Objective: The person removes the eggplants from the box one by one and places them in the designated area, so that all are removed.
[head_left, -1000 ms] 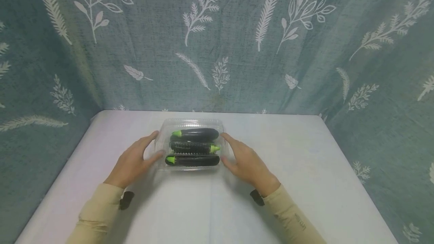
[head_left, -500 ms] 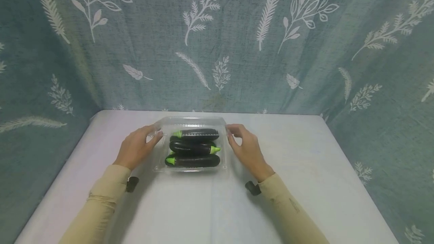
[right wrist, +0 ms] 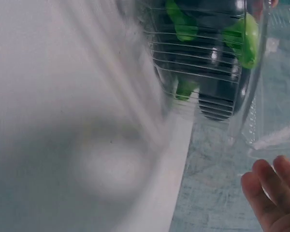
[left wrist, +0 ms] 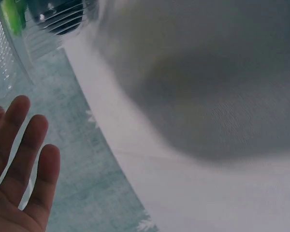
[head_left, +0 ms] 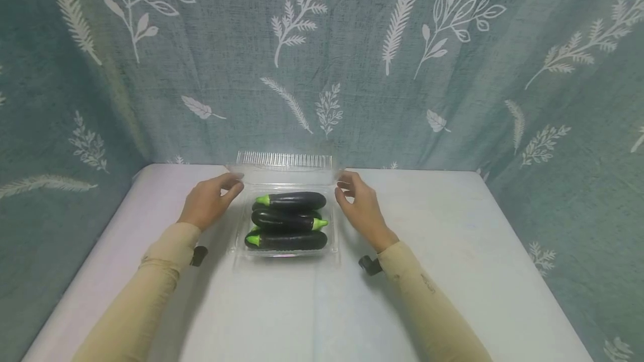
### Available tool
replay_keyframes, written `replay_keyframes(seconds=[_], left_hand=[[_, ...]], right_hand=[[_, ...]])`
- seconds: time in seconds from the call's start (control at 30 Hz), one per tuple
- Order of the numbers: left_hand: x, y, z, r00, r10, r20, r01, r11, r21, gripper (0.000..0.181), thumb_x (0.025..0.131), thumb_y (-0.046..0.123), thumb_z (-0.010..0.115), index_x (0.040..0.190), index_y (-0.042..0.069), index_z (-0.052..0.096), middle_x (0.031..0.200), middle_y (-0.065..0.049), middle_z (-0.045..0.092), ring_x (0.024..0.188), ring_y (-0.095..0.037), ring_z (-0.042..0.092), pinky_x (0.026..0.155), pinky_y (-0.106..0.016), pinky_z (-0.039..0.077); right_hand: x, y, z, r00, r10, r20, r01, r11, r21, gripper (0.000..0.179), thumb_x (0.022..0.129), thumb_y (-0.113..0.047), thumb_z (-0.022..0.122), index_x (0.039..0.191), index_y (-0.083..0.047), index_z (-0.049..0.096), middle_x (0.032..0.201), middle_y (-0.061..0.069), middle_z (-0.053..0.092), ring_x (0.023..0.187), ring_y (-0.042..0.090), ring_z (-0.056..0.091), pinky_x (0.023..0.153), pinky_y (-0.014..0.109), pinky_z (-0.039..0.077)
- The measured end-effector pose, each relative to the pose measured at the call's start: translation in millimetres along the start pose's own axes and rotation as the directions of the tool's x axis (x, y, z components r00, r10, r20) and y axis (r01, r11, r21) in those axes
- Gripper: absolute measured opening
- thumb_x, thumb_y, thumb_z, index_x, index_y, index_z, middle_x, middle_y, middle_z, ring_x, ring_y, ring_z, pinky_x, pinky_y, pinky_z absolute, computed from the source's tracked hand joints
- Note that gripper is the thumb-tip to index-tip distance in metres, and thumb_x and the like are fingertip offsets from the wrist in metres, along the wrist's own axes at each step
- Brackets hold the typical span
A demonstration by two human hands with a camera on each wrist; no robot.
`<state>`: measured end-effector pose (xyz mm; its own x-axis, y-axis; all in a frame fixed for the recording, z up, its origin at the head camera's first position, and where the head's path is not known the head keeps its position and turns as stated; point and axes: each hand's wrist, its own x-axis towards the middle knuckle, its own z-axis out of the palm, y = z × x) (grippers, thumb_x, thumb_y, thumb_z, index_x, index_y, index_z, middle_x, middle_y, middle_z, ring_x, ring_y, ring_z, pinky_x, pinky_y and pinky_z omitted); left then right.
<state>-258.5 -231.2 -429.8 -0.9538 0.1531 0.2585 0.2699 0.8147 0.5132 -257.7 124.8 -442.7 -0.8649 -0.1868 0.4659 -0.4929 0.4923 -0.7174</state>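
A clear plastic clamshell container (head_left: 287,253) holds several dark eggplants (head_left: 289,240) with green stem ends, stacked lengthwise. Its hinged lid (head_left: 284,175) stands raised at the back, tilted away from the eggplants. At the lid's left corner, my left hand (head_left: 207,203) pinches the edge between thumb and forefinger. My right hand (head_left: 364,205) grips the opposite corner likewise. In the left wrist view, the other fingers (left wrist: 31,140) of that hand extend loosely beside the lid. The right wrist view shows ribbed container walls with green stem ends (right wrist: 244,41) behind them.
The container sits near the back edge of a white-covered table (head_left: 427,272). A teal curtain (head_left: 352,99) with white leaf prints hangs behind and on both sides. Dark wrist cameras (head_left: 370,265) sit under both cuffs.
The lid has swung from lying over the eggplants up and back to a steep tilt. Both hands have moved away from me along its sides, first spread, then pinching its corners.
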Motion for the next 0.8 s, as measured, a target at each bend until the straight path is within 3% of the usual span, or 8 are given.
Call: replay_keyframes(seconds=[0.4, 0.8], left_hand=[[11.7, -0.8, 9.6, 1.000, -0.027, 0.005, 0.028, 0.995, -0.099, 0.042, 0.107, 0.027, 0.054, 0.141, 0.002, 0.058, 0.118, -0.022, 0.071, 0.111, -0.045, 0.065, 0.100, -0.061, 0.046], [20.6, 0.4, 20.5, 0.994, -0.059, 0.091, 0.076, 0.977, -0.201, 0.054, 0.111, 0.027, 0.044, 0.154, -0.003, 0.036, 0.127, -0.026, 0.064, 0.107, -0.040, 0.068, 0.095, -0.058, 0.051]], right_hand=[[4.0, 6.5, 9.8, 0.991, 0.129, 0.037, -0.132, 0.988, 0.077, 0.050, 0.101, -0.006, 0.058, 0.149, -0.005, 0.045, 0.145, 0.012, 0.057, 0.127, 0.025, 0.061, 0.101, 0.031, 0.053], [18.5, 10.3, 10.0, 0.968, 0.248, 0.038, -0.251, 0.954, 0.161, 0.050, 0.102, -0.009, 0.057, 0.150, -0.003, 0.046, 0.146, 0.012, 0.051, 0.124, 0.025, 0.062, 0.102, 0.030, 0.051]])
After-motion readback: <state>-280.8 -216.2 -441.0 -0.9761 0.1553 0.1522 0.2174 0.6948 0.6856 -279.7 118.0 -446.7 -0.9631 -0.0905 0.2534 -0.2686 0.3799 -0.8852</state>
